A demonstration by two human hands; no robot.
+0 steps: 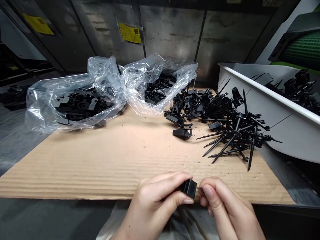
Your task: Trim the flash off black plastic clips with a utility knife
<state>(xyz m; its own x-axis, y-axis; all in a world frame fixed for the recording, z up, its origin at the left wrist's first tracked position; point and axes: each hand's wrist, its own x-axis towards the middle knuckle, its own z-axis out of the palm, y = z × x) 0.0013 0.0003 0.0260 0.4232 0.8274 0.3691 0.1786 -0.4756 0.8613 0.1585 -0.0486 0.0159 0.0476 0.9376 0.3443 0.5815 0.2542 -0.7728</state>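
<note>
Close to the cardboard's front edge, my left hand [160, 198] pinches a black plastic part [190, 188] between thumb and fingers. The part is box-shaped, and its squared end faces right. My right hand [222, 200] is just to the right, closed with thumb and forefinger together. From its fingertips sticks out a small thin, dark, pointed piece [200, 189], directed at the squared end of the part. Most of this piece is hidden in the fingers, so I cannot tell its kind, nor whether it touches the part.
A heap of black plastic parts with thin sprues [235, 133] lies on the cardboard sheet [107, 163]. Two clear plastic bags, one at left [40, 100] and one at centre [135, 86], hold black parts. A white bin [275, 116] stands at right; a metal wall [170, 36] rises behind.
</note>
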